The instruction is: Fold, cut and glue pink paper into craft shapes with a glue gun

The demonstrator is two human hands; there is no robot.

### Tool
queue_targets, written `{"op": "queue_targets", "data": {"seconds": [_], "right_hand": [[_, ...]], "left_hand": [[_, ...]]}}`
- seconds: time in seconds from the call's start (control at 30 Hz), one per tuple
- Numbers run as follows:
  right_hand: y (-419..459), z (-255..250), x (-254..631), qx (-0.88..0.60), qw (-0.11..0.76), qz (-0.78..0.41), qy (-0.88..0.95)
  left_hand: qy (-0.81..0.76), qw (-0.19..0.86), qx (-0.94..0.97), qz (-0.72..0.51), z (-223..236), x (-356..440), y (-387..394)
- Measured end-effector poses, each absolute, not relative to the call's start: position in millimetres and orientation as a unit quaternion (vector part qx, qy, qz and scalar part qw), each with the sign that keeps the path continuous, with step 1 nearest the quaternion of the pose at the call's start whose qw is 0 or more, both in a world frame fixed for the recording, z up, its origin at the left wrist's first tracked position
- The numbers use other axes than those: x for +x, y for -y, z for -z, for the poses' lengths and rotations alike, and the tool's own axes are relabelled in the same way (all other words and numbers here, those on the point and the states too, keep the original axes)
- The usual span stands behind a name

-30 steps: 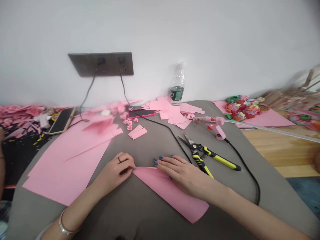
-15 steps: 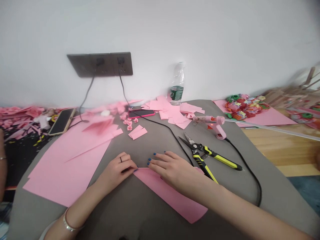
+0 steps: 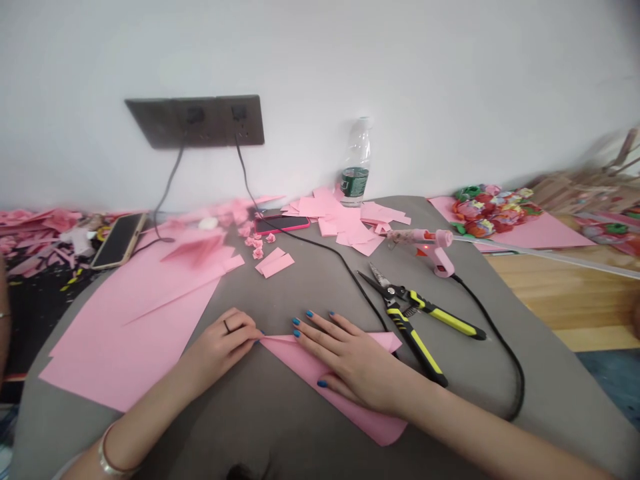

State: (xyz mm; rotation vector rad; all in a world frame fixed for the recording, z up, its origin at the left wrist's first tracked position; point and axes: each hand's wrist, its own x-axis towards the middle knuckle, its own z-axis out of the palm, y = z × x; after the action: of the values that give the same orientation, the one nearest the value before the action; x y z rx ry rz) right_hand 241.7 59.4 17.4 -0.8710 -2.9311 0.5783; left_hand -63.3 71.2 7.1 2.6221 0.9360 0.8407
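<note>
A folded sheet of pink paper (image 3: 373, 421) lies on the grey table, tapering to a point at its left end. My left hand (image 3: 223, 347) pinches that pointed tip between thumb and fingers. Flat on the upper part of the paper rests my right hand (image 3: 350, 357), its fingers spread and its palm hiding part of the sheet. Just right of it, pruning shears (image 3: 417, 320) with yellow and black handles lie with their blades apart.
A pink glue gun (image 3: 433, 248) with a glowing light trails its black cord (image 3: 505, 333) rightward. Pink sheets (image 3: 135, 333) cover the left side. Behind are a phone (image 3: 283, 225), small paper roses (image 3: 257, 247), a bottle (image 3: 356, 167) and cut pieces (image 3: 345, 220). Colourful flowers (image 3: 495, 212) lie at right.
My right hand has slid slightly right and down, with its fingers and thumb spread wider over the paper. My left hand still pinches the tip, now slightly further left.
</note>
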Motion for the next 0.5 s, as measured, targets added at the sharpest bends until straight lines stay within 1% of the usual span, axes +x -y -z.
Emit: {"op": "queue_targets", "data": {"seconds": [0.17, 0.3, 0.5], "right_hand": [[-57.9, -14.4, 243.6, -0.276, 0.028, -0.202, 0.939], [-58.0, -12.1, 244.6, -0.273, 0.031, -0.195, 0.942], [-58.8, -13.6, 245.0, -0.266, 0.027, -0.194, 0.944]], "left_hand": [[-0.357, 0.126, 0.880, -0.287, -10.2, -58.9, -68.7], [-0.369, 0.113, 0.878, -0.285, -10.0, -58.2, -68.2], [-0.304, 0.023, 0.916, -0.262, -11.9, -67.7, -67.2]]}}
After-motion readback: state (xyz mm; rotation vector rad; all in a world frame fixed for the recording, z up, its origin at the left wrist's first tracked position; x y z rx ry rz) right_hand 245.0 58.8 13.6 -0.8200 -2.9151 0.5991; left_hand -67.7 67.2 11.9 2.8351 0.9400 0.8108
